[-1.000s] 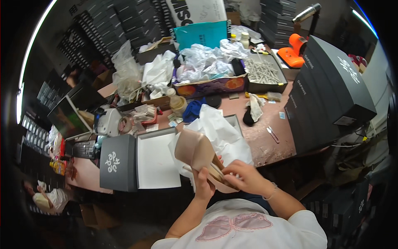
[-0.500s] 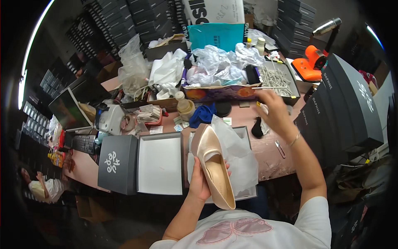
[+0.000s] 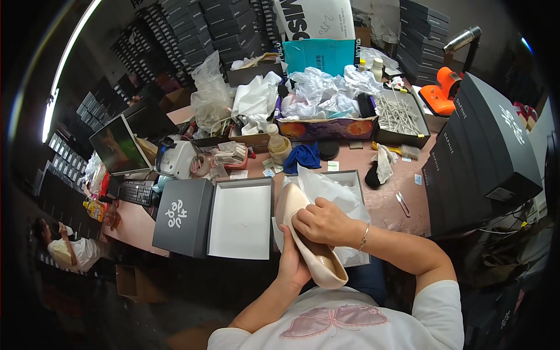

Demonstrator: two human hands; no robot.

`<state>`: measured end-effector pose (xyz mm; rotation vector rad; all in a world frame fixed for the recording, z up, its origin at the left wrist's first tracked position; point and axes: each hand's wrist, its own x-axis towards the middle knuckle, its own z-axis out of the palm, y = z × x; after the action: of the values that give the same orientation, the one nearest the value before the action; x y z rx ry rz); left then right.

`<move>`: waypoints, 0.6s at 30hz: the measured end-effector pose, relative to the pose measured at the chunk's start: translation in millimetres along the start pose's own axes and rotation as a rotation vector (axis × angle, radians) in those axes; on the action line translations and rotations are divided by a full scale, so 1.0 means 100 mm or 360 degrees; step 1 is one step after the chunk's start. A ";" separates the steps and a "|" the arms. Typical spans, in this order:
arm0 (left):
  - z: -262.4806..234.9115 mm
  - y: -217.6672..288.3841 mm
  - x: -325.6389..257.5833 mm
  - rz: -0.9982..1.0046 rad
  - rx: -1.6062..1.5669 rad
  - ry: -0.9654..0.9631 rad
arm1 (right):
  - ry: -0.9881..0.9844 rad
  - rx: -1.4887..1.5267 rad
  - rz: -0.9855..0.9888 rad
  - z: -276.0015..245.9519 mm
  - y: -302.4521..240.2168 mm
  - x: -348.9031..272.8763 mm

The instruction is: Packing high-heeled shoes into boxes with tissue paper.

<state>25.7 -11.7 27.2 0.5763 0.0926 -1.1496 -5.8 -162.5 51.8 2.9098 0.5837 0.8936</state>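
Looking down from my head, I have my left hand (image 3: 294,263) closed round the shoe (image 3: 318,266), a pale one held up in front of my chest, toe pointing away from me and heel toward me. My left thumb lies along its left side; the other fingers are behind it, out of sight. My right hand (image 3: 326,223) comes across from the right with its fingers curled and bunched together at the mouth of the shoe. Their tips are hidden, so I cannot tell whether they pinch anything there. That hand also covers part of the opening.

Just beyond the shoe is an open box (image 3: 358,197) with white tissue (image 3: 322,185) in it; my hands and the shoe block much of both. Just left of it lies the lid (image 3: 241,220), white inside up, and beside that a dark grey box (image 3: 182,217). To the right, well apart from my fingers, are the snips (image 3: 402,204), with a white cloth (image 3: 385,163) and a brush (image 3: 398,150) farther back. A blue cloth (image 3: 303,156) lies behind the open box, next to a bottle (image 3: 279,146). Tall dark boxes (image 3: 466,157) wall off the right side of the table (image 3: 382,201).
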 end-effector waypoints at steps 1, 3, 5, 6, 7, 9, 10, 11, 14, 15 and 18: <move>0.03 -0.01 -0.02 0.0039 -0.0001 -0.0006 | 0.0049 -0.0006 -0.0007 0.02 0.00 0.02; 0.07 -0.02 -0.04 0.0100 0.0005 -0.0015 | 0.0127 0.0015 -0.0001 0.08 0.03 0.03; 0.07 0.01 -0.07 0.0051 -0.0002 -0.0027 | 0.0200 0.0022 0.0027 0.11 0.02 0.01; 0.07 0.02 -0.08 0.0030 -0.0005 -0.0030 | 0.0204 0.0079 -0.0003 0.11 0.01 -0.02; 0.08 0.02 -0.10 0.0003 -0.0008 -0.0036 | 0.0208 0.0137 -0.0032 0.10 0.00 -0.06; -0.04 0.01 -0.09 0.0060 0.0016 0.0078 | 0.0012 0.0339 -0.0032 0.03 -0.06 -0.19; -0.10 0.01 -0.08 0.0087 0.0027 0.0135 | 0.0074 0.0545 0.0112 -0.05 -0.09 -0.22; -0.15 0.05 -0.06 0.0072 -0.0054 0.0127 | 0.0126 0.0749 0.0255 -0.13 -0.12 -0.26; -0.15 0.13 -0.01 0.0049 0.0013 -0.0009 | 0.0455 0.1342 0.0782 -0.31 -0.08 -0.30; -0.16 0.12 -0.03 0.0062 0.0019 -0.0007 | 0.0491 0.1459 0.1096 -0.31 -0.06 -0.37; -0.17 0.09 -0.04 0.0118 0.0064 0.0019 | 0.0438 0.1074 0.1419 -0.09 -0.01 -0.51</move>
<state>35.7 2.5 17.8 0.6171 0.0579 -1.0783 -50.2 -180.8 31.6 3.7227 -0.6376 1.3928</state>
